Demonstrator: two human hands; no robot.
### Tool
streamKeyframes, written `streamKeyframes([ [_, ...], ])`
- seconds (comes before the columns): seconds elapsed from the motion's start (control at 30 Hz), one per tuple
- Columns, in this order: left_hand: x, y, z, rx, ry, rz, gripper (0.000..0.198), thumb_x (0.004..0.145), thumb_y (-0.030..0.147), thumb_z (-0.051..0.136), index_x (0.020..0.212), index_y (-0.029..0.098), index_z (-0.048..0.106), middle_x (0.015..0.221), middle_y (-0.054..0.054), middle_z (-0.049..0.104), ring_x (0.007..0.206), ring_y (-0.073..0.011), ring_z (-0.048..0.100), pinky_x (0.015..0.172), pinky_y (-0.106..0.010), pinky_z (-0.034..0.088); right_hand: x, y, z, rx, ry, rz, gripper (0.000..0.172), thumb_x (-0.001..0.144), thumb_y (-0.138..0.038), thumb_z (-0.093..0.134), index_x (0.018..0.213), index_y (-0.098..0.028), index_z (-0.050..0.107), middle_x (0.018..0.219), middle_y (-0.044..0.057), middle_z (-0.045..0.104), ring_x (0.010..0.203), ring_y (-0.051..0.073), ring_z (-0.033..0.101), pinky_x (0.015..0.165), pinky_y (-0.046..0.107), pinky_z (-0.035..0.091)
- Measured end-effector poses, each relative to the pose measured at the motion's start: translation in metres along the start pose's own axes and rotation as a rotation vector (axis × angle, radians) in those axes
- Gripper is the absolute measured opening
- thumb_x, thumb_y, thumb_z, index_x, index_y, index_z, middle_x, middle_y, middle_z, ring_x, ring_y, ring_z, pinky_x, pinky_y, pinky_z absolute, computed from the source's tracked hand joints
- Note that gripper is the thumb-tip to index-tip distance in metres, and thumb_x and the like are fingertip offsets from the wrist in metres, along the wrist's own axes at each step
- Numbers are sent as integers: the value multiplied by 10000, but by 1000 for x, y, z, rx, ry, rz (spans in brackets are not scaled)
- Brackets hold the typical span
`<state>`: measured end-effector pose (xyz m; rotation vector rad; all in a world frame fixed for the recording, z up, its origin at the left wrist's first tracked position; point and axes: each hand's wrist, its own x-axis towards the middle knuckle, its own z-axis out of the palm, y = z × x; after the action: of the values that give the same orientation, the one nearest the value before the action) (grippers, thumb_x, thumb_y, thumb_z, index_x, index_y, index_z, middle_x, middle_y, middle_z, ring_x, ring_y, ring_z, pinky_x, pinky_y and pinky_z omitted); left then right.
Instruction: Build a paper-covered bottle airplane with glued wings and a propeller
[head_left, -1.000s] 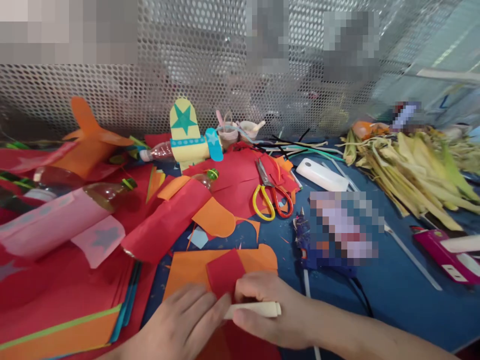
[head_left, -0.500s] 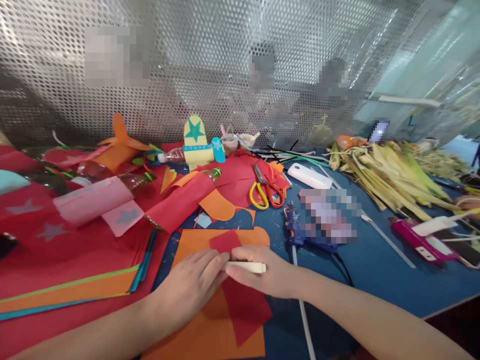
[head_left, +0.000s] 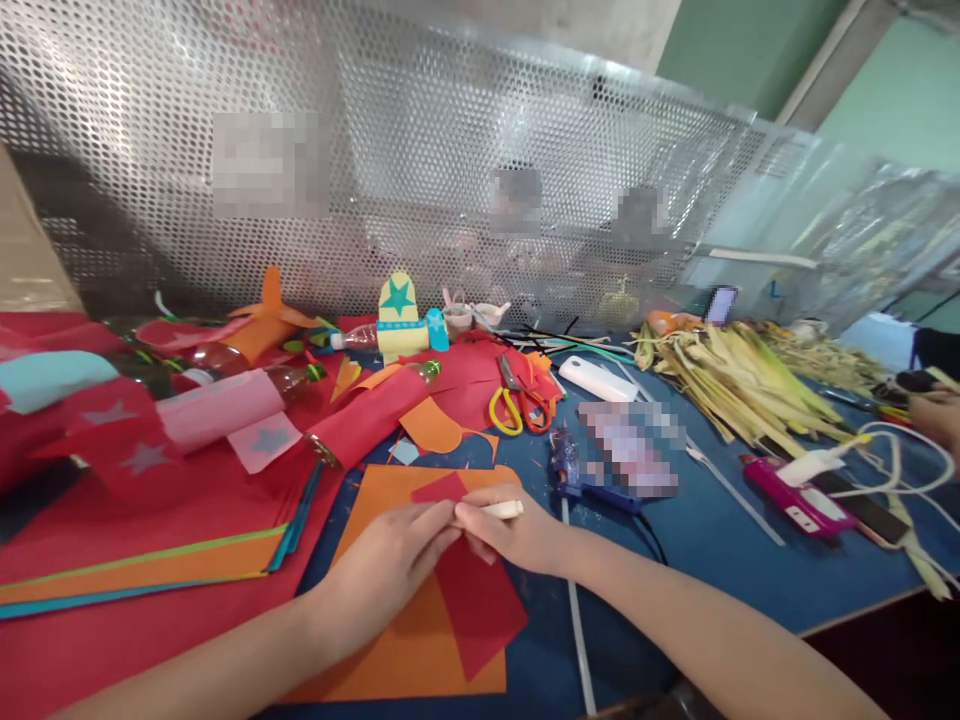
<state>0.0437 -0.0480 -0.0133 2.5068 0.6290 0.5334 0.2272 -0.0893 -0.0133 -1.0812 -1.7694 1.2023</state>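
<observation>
A slim cream-white pen (head_left: 505, 510) lies crosswise between my hands, its blunt end sticking out to the right. My right hand (head_left: 525, 535) is closed around it, thumb along its side. My left hand (head_left: 394, 555) meets it at the other end, fingertips pinched together there; that end is hidden. Under both hands a red paper strip (head_left: 484, 615) lies slantwise on an orange paper sheet (head_left: 397, 650). Right of the sheet lies a blue glue gun (head_left: 592, 490) with a long white glue stick (head_left: 577, 630) trailing toward me.
Scissors (head_left: 517, 400) lie beyond the sheet. Paper-wrapped bottles (head_left: 375, 410) and stacked coloured paper (head_left: 150, 560) fill the left. Dried husks (head_left: 720, 385), a magenta power strip (head_left: 799, 495) and cables are at the right. Perforated metal sheeting (head_left: 420, 180) stands behind; another person's hand (head_left: 937, 415) shows at the right edge.
The view has shifted up and to the right. My right hand has drawn in closer around the pen, which now tilts up to the right; my left fingers have curled closer together at its end.
</observation>
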Motion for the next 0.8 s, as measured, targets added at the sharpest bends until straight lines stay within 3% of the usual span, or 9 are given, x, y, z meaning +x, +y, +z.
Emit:
streamKeyframes([
  [0.17, 4, -3, -5, -88, -46, -120, 256, 965, 357, 333, 865, 215, 522, 704, 24, 631, 635, -143, 626, 586, -221, 451, -1, 1, -7, 65, 36, 36, 435, 906, -338, 454, 497, -190, 460, 449, -37, 474, 454, 94, 446, 508, 231, 349],
  [0.27, 0, -9, -11, 66, 36, -237, 270, 931, 433, 395, 935, 187, 505, 540, 66, 508, 465, -135, 538, 470, -219, 391, 1, 3, -23, 200, 200, 72, 406, 898, -368, 348, 546, -204, 463, 390, -47, 418, 380, 100, 372, 436, 247, 281],
  [0.33, -7, -9, -11, 203, 102, -131, 303, 951, 404, 354, 891, 173, 542, 612, 20, 573, 532, -144, 586, 522, -237, 441, 5, 4, -34, 308, 348, 80, 313, 881, -387, 273, 753, -211, 498, 434, -66, 419, 389, 113, 339, 435, 249, 264],
  [0.4, -17, -5, -8, 285, 127, 72, 318, 950, 400, 375, 943, 167, 591, 787, -52, 658, 640, -165, 646, 568, -258, 492, 9, 4, -40, 388, 415, 98, 260, 843, -368, 280, 901, -220, 485, 454, -78, 415, 417, 126, 338, 455, 246, 276],
  [0.5, -34, 8, 3, 378, 73, 264, 410, 926, 477, 399, 1106, 171, 604, 1020, -133, 672, 609, -183, 657, 515, -305, 526, 10, 2, -36, 435, 389, 164, 149, 778, -336, 410, 861, -228, 472, 531, -65, 458, 487, 124, 401, 510, 249, 331],
  [0.57, -42, 16, 9, 420, -5, 279, 510, 912, 544, 375, 1195, 171, 575, 1105, -169, 651, 628, -216, 667, 506, -355, 545, 7, 1, -27, 413, 315, 215, 119, 767, -332, 500, 780, -215, 486, 586, -44, 504, 544, 122, 449, 552, 256, 359],
  [0.67, -47, 21, 13, 470, -118, 252, 535, 912, 539, 372, 1245, 158, 548, 1176, -188, 624, 662, -233, 668, 518, -377, 554, 4, 3, -17, 334, 222, 264, 214, 802, -352, 582, 683, -199, 490, 521, -59, 481, 507, 105, 420, 530, 244, 321],
  [0.8, -46, 22, 15, 516, -204, 230, 533, 907, 509, 409, 1262, 132, 534, 1220, -197, 604, 653, -219, 656, 522, -358, 547, 4, 9, -16, 150, 218, 292, 231, 777, -323, 608, 689, -223, 419, 453, -107, 422, 428, 88, 376, 466, 229, 266],
])
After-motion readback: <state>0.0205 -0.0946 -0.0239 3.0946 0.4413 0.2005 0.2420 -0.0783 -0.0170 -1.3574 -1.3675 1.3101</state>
